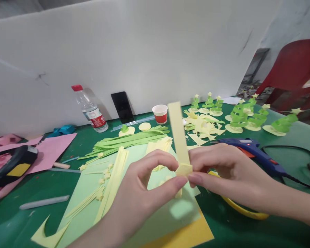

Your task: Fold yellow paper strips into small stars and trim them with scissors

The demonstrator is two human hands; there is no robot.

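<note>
Between my two hands a pale yellow paper strip [179, 137] stands upright, with a folded knot at its lower end. My left hand [150, 182] pinches the knot's left side between thumb and fingers. On the other side, my right hand [219, 168] grips the same knot with thumb and fingertips. Below them lies a light green paper sheet [88, 186] bearing pale yellow strips [113, 179] and several tiny folded paper stars [107, 175]. Under my right hand a yellow ring-shaped handle [245, 210] shows in part; the rest is hidden.
Green strips [129, 139], yellow scraps [204, 125] and a red-white paper cup [160, 114] lie beyond. Several green spiral trees [255, 119] stand at right, near a blue glue gun [263, 158] with its cord. At left are a bottle [93, 112] and pink paper [51, 151].
</note>
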